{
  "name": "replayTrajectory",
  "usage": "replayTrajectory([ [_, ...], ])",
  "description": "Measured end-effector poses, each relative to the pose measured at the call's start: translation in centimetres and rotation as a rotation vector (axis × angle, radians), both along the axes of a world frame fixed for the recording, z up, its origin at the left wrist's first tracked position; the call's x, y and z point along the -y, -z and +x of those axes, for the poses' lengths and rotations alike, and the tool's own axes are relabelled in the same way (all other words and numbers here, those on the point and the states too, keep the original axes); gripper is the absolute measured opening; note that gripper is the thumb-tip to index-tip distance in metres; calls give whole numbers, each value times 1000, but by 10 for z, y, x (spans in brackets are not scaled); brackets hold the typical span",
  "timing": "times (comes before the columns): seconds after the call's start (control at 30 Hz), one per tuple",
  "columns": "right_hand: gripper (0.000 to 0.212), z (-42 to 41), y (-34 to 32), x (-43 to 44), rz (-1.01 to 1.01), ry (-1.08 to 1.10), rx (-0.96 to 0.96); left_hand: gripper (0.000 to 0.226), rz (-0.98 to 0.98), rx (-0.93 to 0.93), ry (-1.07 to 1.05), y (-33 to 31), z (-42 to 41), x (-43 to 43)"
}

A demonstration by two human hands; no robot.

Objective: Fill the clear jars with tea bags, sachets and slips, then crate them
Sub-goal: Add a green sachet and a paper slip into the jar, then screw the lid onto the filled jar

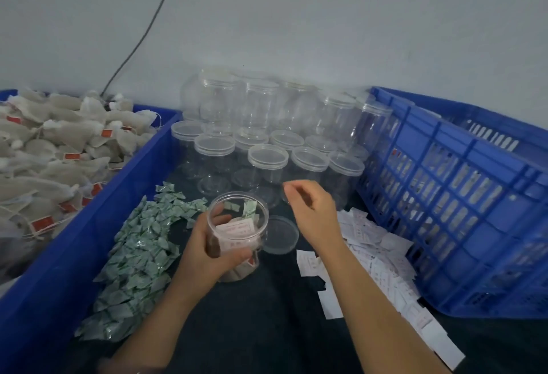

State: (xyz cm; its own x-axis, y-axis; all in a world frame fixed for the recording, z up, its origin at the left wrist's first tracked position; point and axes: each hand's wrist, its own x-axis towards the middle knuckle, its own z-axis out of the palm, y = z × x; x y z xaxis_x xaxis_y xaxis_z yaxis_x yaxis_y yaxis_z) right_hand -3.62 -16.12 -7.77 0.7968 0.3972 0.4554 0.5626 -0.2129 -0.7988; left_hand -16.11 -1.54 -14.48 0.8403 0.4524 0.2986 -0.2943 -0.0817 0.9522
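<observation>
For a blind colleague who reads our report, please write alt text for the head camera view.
A person's left hand holds an open clear jar containing a slip and sachet, while the right hand hovers beside it above a loose lid. Green sachets lie left, white slips right, lidded empty jars behind, between a tea bag bin and a blue crate.

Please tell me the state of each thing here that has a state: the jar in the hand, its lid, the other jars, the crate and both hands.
Held jar: open, tilted, partly filled with a slip and a sachet.
Loose lid: off, lying flat on the table.
Stacked jars: closed with lids, empty.
Blue crate: upright; contents unclear.
Left hand: gripping the held jar.
Right hand: empty, fingers loosely curled above the loose lid.
</observation>
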Motion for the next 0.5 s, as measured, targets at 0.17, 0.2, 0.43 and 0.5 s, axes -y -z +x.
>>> replayTrajectory([
  [0.17,56,23,56,6,-677,139,-104,70,-116,39,4,4,1,-2],
  [0.2,59,22,64,6,-724,145,-91,73,-106,32,15,4,1,-2],
  [0.43,59,17,66,0,-510,110,-20,73,-115,5,44,2,3,-2],
  [0.5,63,16,61,-2,-388,135,-63,68,-92,-3,22,0,3,1],
])
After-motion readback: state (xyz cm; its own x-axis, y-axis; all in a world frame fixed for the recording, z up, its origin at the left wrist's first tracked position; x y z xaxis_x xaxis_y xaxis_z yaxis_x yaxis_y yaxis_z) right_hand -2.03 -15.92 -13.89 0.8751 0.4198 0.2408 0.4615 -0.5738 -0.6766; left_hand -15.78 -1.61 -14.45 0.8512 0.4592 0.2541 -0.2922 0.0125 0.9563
